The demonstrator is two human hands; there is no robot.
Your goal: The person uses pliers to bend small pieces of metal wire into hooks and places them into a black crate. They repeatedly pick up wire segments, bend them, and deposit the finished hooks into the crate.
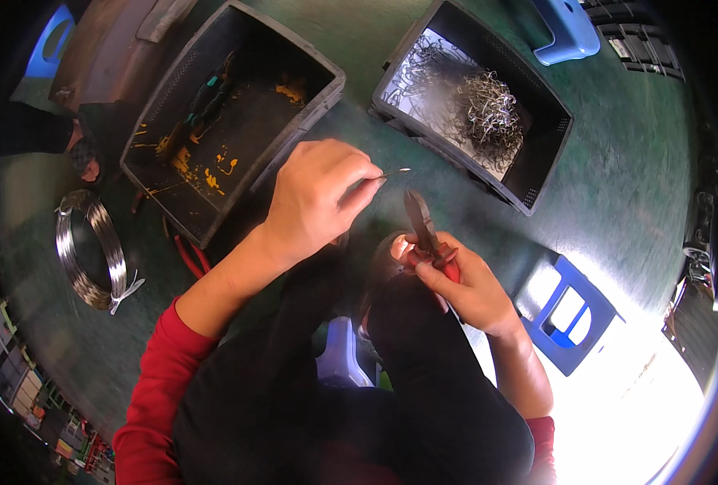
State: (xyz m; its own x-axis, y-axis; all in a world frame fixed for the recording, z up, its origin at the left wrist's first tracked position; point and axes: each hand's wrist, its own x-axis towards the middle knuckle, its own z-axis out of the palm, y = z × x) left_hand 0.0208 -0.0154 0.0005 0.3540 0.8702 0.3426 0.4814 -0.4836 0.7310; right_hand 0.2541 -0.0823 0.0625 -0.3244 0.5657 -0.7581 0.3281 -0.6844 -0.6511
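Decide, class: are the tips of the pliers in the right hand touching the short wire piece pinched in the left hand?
Apart. The head view shows dark floor between the pliers tips and the wire piece held by the left hand.

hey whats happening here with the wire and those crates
A seated person pinches a short piece of wire in the left hand and grips red-handled pliers in the right hand, jaws pointing up near the wire. One crate ahead holds a heap of cut wire pieces; a wire coil lies on the green floor to the left.
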